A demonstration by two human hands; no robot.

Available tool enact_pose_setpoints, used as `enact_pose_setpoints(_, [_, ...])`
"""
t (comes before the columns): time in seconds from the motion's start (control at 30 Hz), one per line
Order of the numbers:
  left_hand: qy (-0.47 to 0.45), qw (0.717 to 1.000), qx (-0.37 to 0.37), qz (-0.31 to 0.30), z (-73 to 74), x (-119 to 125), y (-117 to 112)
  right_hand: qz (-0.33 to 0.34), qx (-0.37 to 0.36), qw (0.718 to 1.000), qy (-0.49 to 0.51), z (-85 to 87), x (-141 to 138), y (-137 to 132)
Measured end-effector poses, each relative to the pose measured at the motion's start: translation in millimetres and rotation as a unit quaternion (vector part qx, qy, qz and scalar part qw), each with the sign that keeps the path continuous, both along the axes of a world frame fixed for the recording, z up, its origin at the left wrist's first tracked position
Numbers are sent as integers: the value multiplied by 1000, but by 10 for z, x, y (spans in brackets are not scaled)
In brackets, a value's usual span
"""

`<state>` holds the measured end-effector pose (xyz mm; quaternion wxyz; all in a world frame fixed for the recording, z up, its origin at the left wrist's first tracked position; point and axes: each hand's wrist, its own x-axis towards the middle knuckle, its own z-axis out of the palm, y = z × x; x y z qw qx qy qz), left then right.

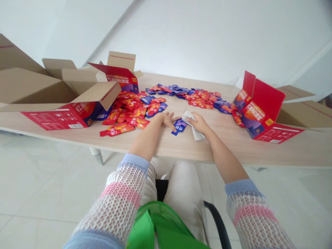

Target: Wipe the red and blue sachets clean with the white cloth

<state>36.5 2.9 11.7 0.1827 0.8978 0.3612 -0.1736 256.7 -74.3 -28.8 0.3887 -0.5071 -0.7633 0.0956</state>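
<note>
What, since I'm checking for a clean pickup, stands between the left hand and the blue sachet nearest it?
Nothing visible does: the fingertips of the left hand already reach the blue sachet. The crumpled white cloth held by the right hand lies on the sachet's far side.

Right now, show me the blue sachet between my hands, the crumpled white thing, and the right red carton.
Blue sachet [178, 127], head view, on its printed middle.
Crumpled white thing [196, 134], head view, on its lower end.
Red carton [268, 102], head view, on its open flap.
</note>
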Motion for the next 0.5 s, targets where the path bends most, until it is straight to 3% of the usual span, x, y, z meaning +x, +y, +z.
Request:
enact_pose_setpoints(0.13, [-7,1000,1,2,-36,5,33,136,-89,987,3,-24,-279,-123])
enact_pose_setpoints(0.2, [-15,1000,0,0,-36,3,41,155,-120,981,0,-44,-345,-127])
enact_pose_setpoints(0.3, [-20,1000,-3,6,-32,-5,54,111,-124,986,-9,-60,-345,-58])
enact_pose_setpoints(0.5, [-10,1000,-5,5,0,-15,49,-54,-105,990,-77,-67,-223,109])
